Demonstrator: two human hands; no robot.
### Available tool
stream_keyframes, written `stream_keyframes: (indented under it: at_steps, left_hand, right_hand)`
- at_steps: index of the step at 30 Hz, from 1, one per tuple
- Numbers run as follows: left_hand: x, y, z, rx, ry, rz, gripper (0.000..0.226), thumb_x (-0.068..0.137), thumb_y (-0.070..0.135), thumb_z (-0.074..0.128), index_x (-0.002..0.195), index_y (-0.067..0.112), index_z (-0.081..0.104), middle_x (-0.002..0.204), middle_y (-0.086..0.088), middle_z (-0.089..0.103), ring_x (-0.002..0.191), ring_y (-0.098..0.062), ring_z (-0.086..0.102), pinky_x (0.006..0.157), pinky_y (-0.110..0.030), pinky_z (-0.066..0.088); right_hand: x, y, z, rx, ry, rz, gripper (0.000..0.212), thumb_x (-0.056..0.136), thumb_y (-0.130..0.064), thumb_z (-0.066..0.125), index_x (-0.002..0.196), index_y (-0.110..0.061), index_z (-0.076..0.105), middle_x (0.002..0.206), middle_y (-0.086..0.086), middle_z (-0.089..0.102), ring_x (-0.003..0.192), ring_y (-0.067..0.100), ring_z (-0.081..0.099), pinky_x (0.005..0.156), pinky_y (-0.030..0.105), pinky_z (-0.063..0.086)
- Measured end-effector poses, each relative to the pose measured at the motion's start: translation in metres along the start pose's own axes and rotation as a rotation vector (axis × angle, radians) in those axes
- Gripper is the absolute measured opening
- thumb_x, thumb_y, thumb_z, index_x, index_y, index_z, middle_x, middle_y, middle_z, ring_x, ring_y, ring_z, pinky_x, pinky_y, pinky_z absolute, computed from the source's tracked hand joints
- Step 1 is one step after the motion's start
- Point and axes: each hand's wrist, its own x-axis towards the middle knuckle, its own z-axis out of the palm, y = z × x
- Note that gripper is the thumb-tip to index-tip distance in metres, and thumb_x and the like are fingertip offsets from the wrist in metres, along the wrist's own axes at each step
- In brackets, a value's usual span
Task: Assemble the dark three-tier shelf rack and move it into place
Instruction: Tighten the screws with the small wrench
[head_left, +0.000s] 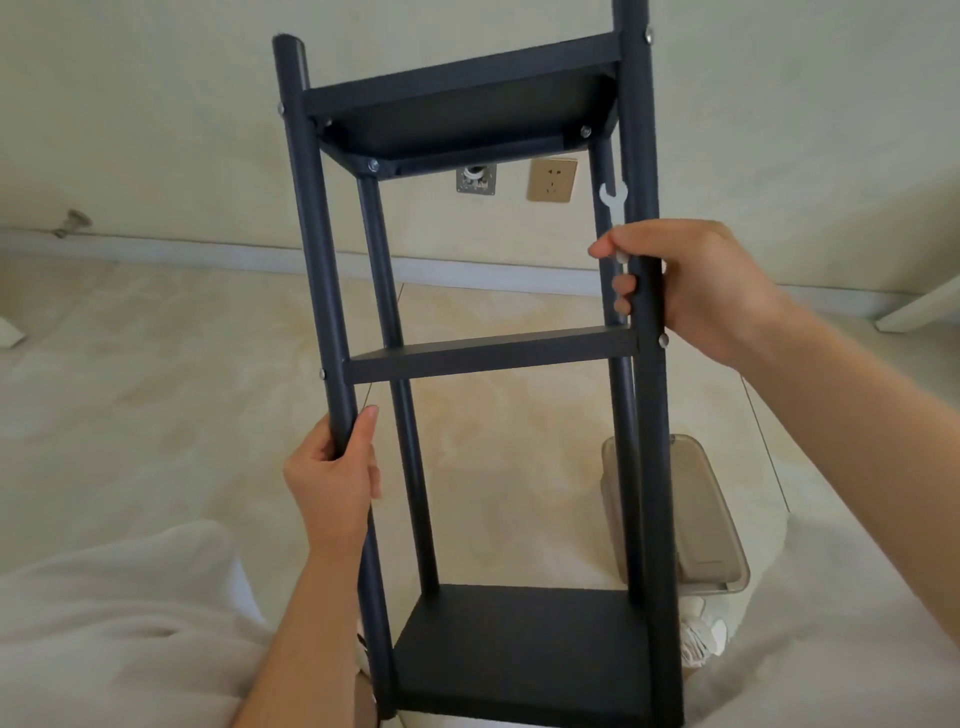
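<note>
You hold the rack (488, 353) upright at the centre of the frame, three shelves bolted on, so the carry seems next. Your left grip (332, 467) clenches the near left post, lower centre-left; your right grip (691, 291), mid right, clasps the near right post with a small white wrench (614, 200) pinned against it. Set the wrench down first, keep the posts vertical, and avoid the clear tub (717, 519) at lower right
</note>
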Motion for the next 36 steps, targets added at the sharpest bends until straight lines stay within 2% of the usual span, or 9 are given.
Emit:
stream_keyframes:
  at_steps: [5, 8, 15, 20, 23, 27, 30, 34, 36]
  left_hand:
    - [0.002, -0.004, 0.0, 0.059, 0.006, -0.036, 0.033, 0.097, 0.031, 0.065, 0.077, 0.005, 0.063, 0.055, -0.014, 0.053, 0.044, -0.028, 0.049, 0.044, -0.028, 0.048]
    - [0.011, -0.003, 0.006, 0.135, -0.031, -0.099, 0.035, 0.1, 0.036, 0.058, 0.083, 0.006, 0.063, 0.064, -0.011, 0.059, 0.049, -0.012, 0.053, 0.053, -0.025, 0.049]
    - [0.03, 0.025, 0.028, 0.274, -0.166, -0.176, 0.037, 0.105, 0.017, 0.048, 0.141, 0.02, 0.053, 0.12, 0.008, 0.06, 0.099, -0.012, 0.06, 0.088, -0.025, 0.043]
    - [-0.002, 0.051, 0.04, 0.243, -0.215, -0.094, 0.034, 0.101, 0.013, 0.056, 0.112, 0.045, 0.057, 0.106, 0.021, 0.053, 0.087, 0.001, 0.054, 0.08, -0.018, 0.04]
    - [-0.03, 0.075, 0.051, 0.193, -0.384, -0.076, 0.029, 0.102, 0.037, 0.053, 0.131, 0.038, 0.057, 0.126, 0.022, 0.057, 0.106, 0.001, 0.06, 0.085, -0.01, 0.042]
    - [-0.067, 0.099, 0.06, 0.03, -0.496, -0.067, 0.043, 0.088, 0.067, 0.037, 0.108, 0.041, 0.064, 0.098, 0.021, 0.069, 0.095, 0.0, 0.067, 0.085, -0.021, 0.052]
    - [-0.086, 0.101, 0.07, -0.056, -0.487, -0.108, 0.046, 0.086, 0.063, 0.042, 0.107, 0.029, 0.065, 0.092, 0.013, 0.07, 0.086, -0.011, 0.071, 0.081, -0.031, 0.059]
    - [-0.099, 0.099, 0.078, -0.103, -0.345, -0.116, 0.047, 0.083, 0.069, 0.044, 0.089, 0.026, 0.064, 0.063, 0.007, 0.06, 0.055, -0.012, 0.059, 0.053, -0.021, 0.05]
    - [-0.098, 0.095, 0.078, -0.075, -0.286, -0.083, 0.054, 0.081, 0.074, 0.042, 0.083, 0.024, 0.063, 0.057, 0.009, 0.054, 0.053, -0.011, 0.053, 0.05, -0.021, 0.044]
  right_hand:
    - [-0.007, -0.01, 0.009, 0.036, -0.046, -0.002, 0.017, 0.09, -0.018, 0.064, 0.084, -0.009, 0.077, 0.075, -0.002, 0.051, 0.063, 0.013, 0.047, 0.06, 0.028, 0.046]
    - [-0.011, -0.018, 0.015, 0.1, -0.064, -0.01, 0.018, 0.09, -0.02, 0.063, 0.079, -0.014, 0.076, 0.074, -0.002, 0.047, 0.059, 0.01, 0.045, 0.058, 0.025, 0.043]
    - [-0.017, -0.034, 0.039, 0.24, -0.056, -0.088, 0.015, 0.085, -0.023, 0.066, 0.079, -0.015, 0.078, 0.072, -0.003, 0.05, 0.058, 0.009, 0.045, 0.056, 0.021, 0.043]
    - [-0.022, -0.033, 0.054, 0.2, -0.043, -0.126, 0.018, 0.088, -0.02, 0.065, 0.077, -0.016, 0.078, 0.075, 0.0, 0.055, 0.059, 0.009, 0.047, 0.059, 0.022, 0.046]
    - [-0.023, -0.032, 0.062, 0.168, -0.049, -0.122, 0.018, 0.09, -0.018, 0.064, 0.079, -0.015, 0.078, 0.069, -0.001, 0.054, 0.061, 0.011, 0.047, 0.062, 0.022, 0.046]
    - [-0.023, -0.033, 0.075, 0.117, -0.04, -0.13, 0.018, 0.091, -0.018, 0.064, 0.08, -0.015, 0.078, 0.077, 0.014, 0.049, 0.064, 0.014, 0.047, 0.073, 0.027, 0.044]
    - [-0.022, -0.034, 0.083, 0.101, -0.02, -0.138, 0.017, 0.091, -0.017, 0.065, 0.079, -0.015, 0.077, 0.08, 0.016, 0.049, 0.07, 0.021, 0.046, 0.079, 0.033, 0.044]
    - [-0.019, -0.03, 0.09, 0.079, 0.044, -0.134, 0.018, 0.087, -0.02, 0.069, 0.088, -0.004, 0.077, 0.069, 0.013, 0.047, 0.075, 0.024, 0.047, 0.087, 0.039, 0.048]
    - [-0.018, -0.027, 0.09, 0.064, 0.057, -0.119, 0.023, 0.085, -0.021, 0.07, 0.092, 0.001, 0.075, 0.072, 0.014, 0.048, 0.076, 0.024, 0.049, 0.089, 0.042, 0.049]
